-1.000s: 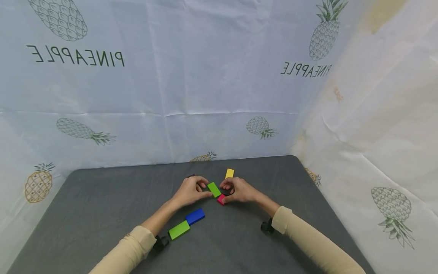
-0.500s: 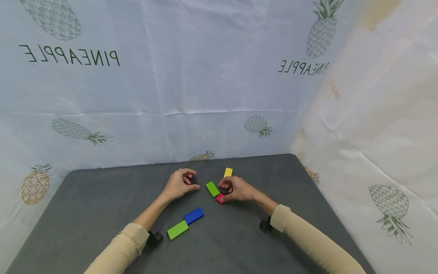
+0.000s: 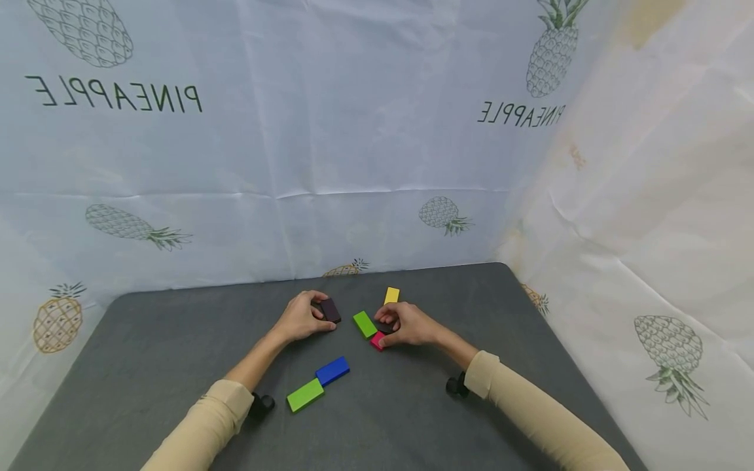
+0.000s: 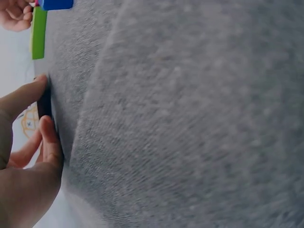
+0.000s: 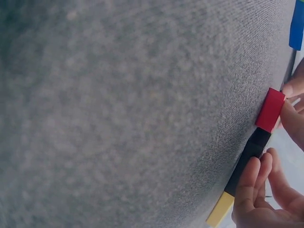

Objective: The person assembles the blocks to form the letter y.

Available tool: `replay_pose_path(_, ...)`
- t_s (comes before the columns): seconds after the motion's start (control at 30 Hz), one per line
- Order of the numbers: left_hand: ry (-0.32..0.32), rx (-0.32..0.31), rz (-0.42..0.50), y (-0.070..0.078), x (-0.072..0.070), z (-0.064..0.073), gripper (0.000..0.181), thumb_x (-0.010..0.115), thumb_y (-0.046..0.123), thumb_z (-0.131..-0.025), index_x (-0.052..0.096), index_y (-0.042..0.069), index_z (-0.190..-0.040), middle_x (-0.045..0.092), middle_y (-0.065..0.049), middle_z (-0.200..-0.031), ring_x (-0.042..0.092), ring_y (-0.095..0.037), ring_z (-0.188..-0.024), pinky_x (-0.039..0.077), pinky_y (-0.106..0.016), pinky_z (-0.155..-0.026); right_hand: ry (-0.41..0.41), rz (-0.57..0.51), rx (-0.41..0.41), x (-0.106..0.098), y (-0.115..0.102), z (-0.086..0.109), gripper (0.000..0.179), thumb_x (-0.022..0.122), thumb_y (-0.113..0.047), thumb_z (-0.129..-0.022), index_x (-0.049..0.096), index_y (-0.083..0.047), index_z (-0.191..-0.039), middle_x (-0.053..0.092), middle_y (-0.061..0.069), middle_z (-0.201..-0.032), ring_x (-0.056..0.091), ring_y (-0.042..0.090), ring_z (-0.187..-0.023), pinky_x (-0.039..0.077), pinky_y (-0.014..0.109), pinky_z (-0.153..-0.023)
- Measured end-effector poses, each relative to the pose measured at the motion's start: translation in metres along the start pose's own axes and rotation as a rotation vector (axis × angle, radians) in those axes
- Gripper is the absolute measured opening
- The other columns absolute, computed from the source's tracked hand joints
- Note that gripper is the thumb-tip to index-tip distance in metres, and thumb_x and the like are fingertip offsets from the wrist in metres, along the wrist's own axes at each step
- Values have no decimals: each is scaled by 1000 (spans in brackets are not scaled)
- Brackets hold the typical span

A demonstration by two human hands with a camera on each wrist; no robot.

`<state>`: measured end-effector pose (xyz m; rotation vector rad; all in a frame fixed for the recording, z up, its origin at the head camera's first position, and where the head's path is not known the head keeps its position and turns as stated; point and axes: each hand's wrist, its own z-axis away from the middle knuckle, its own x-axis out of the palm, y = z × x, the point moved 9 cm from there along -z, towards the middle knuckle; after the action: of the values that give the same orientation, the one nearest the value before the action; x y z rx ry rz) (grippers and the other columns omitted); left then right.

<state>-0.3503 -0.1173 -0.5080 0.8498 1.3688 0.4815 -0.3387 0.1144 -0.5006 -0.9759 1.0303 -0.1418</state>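
My left hand (image 3: 302, 316) pinches a dark brown block (image 3: 331, 311) between thumb and fingertips on the table. In the left wrist view the dark block (image 4: 44, 103) shows between the thumb and fingers. My right hand (image 3: 413, 326) curls over the far group of blocks: its thumb touches the red block (image 5: 270, 110) and its fingertips press the black block (image 5: 244, 166). A green block (image 3: 364, 324) angles off from the red one, left of the right hand. At the other end of the black block stands a yellow block (image 3: 391, 295), partly hidden by the right hand.
Nearer to me, a blue block (image 3: 332, 371) and a second green block (image 3: 305, 396) lie corner to corner on the dark grey table (image 3: 412, 418). A white pineapple-print cloth (image 3: 353, 131) hangs behind the table's far edge and along the sides.
My left hand has left the green block, moved left and taken hold of the dark brown block, which now shows more fully. The right hand stays at the red and black blocks.
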Motion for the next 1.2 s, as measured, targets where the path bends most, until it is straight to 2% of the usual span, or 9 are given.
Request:
replay_pose_path(0.23,2,16,-4,1,1,-3,65,95,13,-82,64,-7,-136,64,-28,-127,71,-19,-90,59,-39,-82,-9,15,-10,1,-1,0,43,90,-16,-90,72,-7,-129,71,9,-122,61,12,-105,55,21,-89)
replay_pose_path(0.47,18,10,-8,2,3,-11,66,95,19,-84,65,-6,-137,67,-27,-127,73,-21,-92,61,-40,-82,-20,18,-20,0,-1,2,39,89,-16,-91,76,-12,-128,73,10,-129,64,16,-111,57,25,-93)
replay_pose_path(0.73,3,11,1,9,11,-22,64,92,24,-88,66,-7,-138,74,-23,-118,72,-19,-87,58,-32,-73,-34,35,-59,1,-5,0,35,88,-16,-92,79,-11,-126,77,9,-128,66,11,-106,56,23,-90)
replay_pose_path(1.03,-10,16,5,17,16,-25,61,90,23,-90,66,-7,-138,74,-24,-119,73,-20,-85,57,-30,-71,-43,47,-64,3,-5,-2,35,88,-17,-92,79,-12,-126,77,9,-129,67,13,-106,55,20,-88)
replay_pose_path(1.2,-22,-2,3,18,19,-26,61,91,22,-90,65,-7,-138,72,-24,-122,73,-20,-87,59,-33,-74,-39,50,-56,3,-4,-2,35,88,-17,-92,79,-12,-126,77,9,-128,66,13,-104,54,20,-87)
